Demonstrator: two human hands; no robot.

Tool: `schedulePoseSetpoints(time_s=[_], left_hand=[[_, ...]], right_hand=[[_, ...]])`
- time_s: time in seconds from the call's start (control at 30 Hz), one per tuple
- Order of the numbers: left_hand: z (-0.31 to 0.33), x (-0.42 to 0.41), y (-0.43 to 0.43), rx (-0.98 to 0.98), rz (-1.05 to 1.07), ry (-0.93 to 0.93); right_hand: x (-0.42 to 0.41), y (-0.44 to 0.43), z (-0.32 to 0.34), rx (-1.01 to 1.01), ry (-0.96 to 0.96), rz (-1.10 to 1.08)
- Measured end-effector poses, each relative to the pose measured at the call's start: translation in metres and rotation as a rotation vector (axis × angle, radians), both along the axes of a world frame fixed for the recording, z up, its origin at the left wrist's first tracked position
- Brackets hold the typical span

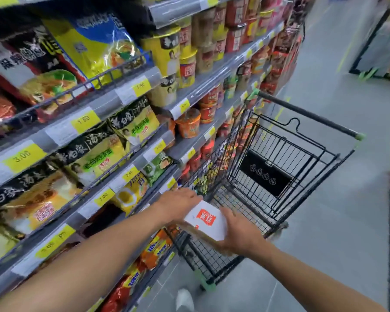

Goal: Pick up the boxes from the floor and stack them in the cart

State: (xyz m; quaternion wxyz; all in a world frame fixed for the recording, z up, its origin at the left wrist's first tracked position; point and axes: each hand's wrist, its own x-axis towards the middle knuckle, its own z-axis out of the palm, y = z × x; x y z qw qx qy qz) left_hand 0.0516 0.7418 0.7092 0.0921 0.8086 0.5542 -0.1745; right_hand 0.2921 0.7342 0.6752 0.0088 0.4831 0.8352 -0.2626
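**White box held over the cart's near end**

Both hands grip one white box (206,220) with a red label, tilted, above the near end of the black wire cart (309,114). The left hand (178,204) clasps its far-left edge with the fingers folded over the top. The right hand (239,235) cups its near-right side from below. The cart stands on the grey floor (324,221), just right of the shelves (113,102) filled with noodle packets and cups. A white shoe (185,298) shows near the bottom edge
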Motion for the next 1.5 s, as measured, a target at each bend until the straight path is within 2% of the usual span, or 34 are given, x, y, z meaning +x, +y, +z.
schedulePoseSetpoints(time_s=[0.23,0.47,0.6,0.93,1.17,1.3,1.5], left_hand=[[-0.076,-0.026,0.051,-0.075,-0.146,0.083],[-0.164,-0.036,0.066,-0.165,-0.262,0.139],[-0.209,-0.046,0.065,-0.206,-0.261,0.182],[-0.254,-0.049,0.063,-0.274,-0.274,0.339],[-0.266,-0.063,0.075,-0.292,-0.281,0.225],[-0.265,-0.067,0.076,-0.300,-0.273,0.221],[-0.227,-0.063,0.076,-0.275,-0.195,0.169]], right_hand=[[-0.034,0.004,-0.085,-0.072,-0.006,-0.216],[-0.061,-0.004,-0.170,-0.199,-0.003,-0.309],[-0.076,-0.007,-0.219,-0.260,0.018,-0.333],[-0.105,-0.013,-0.287,-0.306,0.032,-0.360],[-0.107,-0.006,-0.299,-0.312,-0.006,-0.335],[-0.108,-0.003,-0.290,-0.343,-0.065,-0.304],[-0.096,0.008,-0.231,-0.305,-0.154,-0.281]])
